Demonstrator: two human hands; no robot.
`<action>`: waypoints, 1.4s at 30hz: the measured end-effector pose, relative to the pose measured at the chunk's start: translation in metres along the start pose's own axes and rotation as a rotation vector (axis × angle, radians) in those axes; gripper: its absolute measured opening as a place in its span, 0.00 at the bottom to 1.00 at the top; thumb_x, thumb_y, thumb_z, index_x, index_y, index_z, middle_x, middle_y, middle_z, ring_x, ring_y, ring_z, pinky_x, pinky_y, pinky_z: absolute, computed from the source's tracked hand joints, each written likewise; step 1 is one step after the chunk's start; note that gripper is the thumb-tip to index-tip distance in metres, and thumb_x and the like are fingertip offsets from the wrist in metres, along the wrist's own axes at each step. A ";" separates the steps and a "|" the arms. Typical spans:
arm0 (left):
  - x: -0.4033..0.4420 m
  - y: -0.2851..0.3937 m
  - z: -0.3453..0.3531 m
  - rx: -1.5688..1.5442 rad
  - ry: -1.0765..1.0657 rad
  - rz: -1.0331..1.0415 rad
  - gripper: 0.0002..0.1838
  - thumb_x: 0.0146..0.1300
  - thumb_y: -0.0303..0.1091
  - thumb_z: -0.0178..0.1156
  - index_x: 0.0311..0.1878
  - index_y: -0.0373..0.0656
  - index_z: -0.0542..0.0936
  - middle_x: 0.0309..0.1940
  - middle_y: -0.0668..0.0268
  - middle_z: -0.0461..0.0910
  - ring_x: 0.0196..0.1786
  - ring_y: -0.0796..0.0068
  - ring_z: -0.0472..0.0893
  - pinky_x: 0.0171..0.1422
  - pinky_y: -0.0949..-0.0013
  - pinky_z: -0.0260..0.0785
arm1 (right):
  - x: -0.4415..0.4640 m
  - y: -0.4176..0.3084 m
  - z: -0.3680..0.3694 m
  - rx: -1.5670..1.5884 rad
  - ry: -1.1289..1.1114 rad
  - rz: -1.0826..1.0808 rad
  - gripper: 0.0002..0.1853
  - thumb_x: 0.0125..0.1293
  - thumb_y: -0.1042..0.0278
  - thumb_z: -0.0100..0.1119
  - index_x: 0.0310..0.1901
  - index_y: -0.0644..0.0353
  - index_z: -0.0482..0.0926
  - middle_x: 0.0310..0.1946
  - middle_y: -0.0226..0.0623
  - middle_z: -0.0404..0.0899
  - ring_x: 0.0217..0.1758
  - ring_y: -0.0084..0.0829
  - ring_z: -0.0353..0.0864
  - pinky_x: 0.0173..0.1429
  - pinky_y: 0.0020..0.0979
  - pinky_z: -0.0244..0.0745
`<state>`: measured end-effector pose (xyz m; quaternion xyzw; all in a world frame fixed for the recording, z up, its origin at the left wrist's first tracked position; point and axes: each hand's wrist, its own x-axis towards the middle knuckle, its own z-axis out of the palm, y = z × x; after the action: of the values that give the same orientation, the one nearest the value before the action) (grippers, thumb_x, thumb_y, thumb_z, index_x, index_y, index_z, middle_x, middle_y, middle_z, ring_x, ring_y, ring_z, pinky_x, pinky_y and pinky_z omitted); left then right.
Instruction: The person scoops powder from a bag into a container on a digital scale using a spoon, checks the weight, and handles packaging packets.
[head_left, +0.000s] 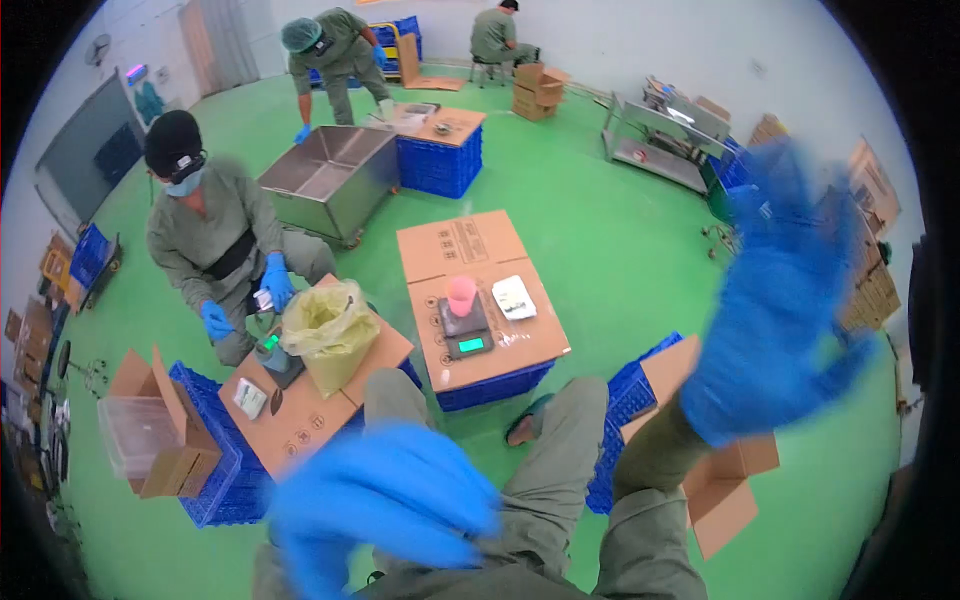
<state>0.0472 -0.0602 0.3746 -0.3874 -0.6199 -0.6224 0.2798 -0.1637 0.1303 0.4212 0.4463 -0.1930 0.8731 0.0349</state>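
Note:
My right hand, in a blue glove, is raised on the right with its fingers spread and nothing in it. My left hand, also blue-gloved and blurred, hovers over my lap; its fingers are loosely bent and apart, with nothing visible in them. Ahead, a pink cup stands on a small digital scale with a lit green display. Right of the scale lies a white packet. These rest on a flattened cardboard sheet over a blue crate. Neither hand touches them.
Left, a seated co-worker in blue gloves works beside a yellow plastic bag and another scale. An open carton stands at left, another carton by my right arm. Behind are a steel tub and a steel cart.

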 end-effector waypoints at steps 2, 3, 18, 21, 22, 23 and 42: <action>-0.017 -0.031 0.047 -0.401 -0.119 -0.030 0.22 0.66 0.44 0.65 0.49 0.30 0.82 0.47 0.50 0.82 0.43 0.52 0.83 0.49 0.57 0.75 | -0.029 0.039 -0.037 -0.432 -0.003 0.144 0.41 0.74 0.39 0.38 0.72 0.71 0.60 0.66 0.54 0.71 0.66 0.45 0.74 0.68 0.42 0.65; -0.021 -0.037 0.067 -0.550 -0.042 -0.003 0.18 0.66 0.40 0.66 0.46 0.30 0.83 0.44 0.52 0.83 0.41 0.54 0.83 0.45 0.57 0.74 | -0.049 0.055 -0.047 -0.518 0.098 0.296 0.34 0.77 0.44 0.38 0.71 0.67 0.64 0.62 0.48 0.76 0.61 0.41 0.77 0.65 0.39 0.67; -0.048 -0.074 0.063 -0.725 -0.037 -0.179 0.24 0.66 0.46 0.63 0.51 0.31 0.81 0.47 0.50 0.80 0.44 0.56 0.82 0.48 0.58 0.72 | -0.263 0.124 -0.180 -0.539 0.359 1.097 0.22 0.77 0.57 0.51 0.65 0.62 0.71 0.48 0.36 0.82 0.50 0.27 0.81 0.55 0.27 0.73; -0.081 -0.090 0.044 -0.455 0.244 -0.715 0.15 0.72 0.35 0.54 0.55 0.36 0.79 0.51 0.62 0.80 0.54 0.71 0.78 0.62 0.62 0.69 | -0.305 0.142 -0.241 -0.678 0.401 1.143 0.22 0.76 0.56 0.53 0.62 0.63 0.74 0.51 0.38 0.82 0.52 0.28 0.81 0.56 0.29 0.74; -0.100 -0.114 0.037 -0.354 0.362 -0.824 0.15 0.72 0.36 0.55 0.55 0.36 0.78 0.51 0.63 0.80 0.54 0.72 0.78 0.63 0.63 0.68 | -0.317 0.147 -0.260 -0.744 0.418 1.151 0.22 0.76 0.55 0.53 0.61 0.64 0.75 0.53 0.39 0.82 0.54 0.29 0.81 0.56 0.30 0.74; -0.129 -0.150 0.028 -0.251 0.480 -0.932 0.16 0.73 0.37 0.55 0.55 0.35 0.78 0.51 0.64 0.80 0.54 0.74 0.77 0.63 0.64 0.68 | -0.321 0.152 -0.274 -0.811 0.406 1.157 0.21 0.76 0.56 0.53 0.60 0.65 0.74 0.51 0.38 0.81 0.52 0.28 0.80 0.55 0.30 0.74; -0.457 -0.457 -0.130 0.194 1.288 -1.368 0.33 0.76 0.56 0.45 0.57 0.28 0.78 0.57 0.51 0.81 0.57 0.62 0.80 0.61 0.59 0.70 | -0.440 0.289 -0.450 -0.639 1.185 1.084 0.16 0.72 0.54 0.49 0.51 0.57 0.77 0.33 0.28 0.77 0.30 0.24 0.74 0.32 0.27 0.65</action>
<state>-0.1012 -0.2144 -0.2491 0.5037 -0.4878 -0.6915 0.1737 -0.3123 0.0779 -0.2530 -0.2674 -0.5655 0.7619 -0.1679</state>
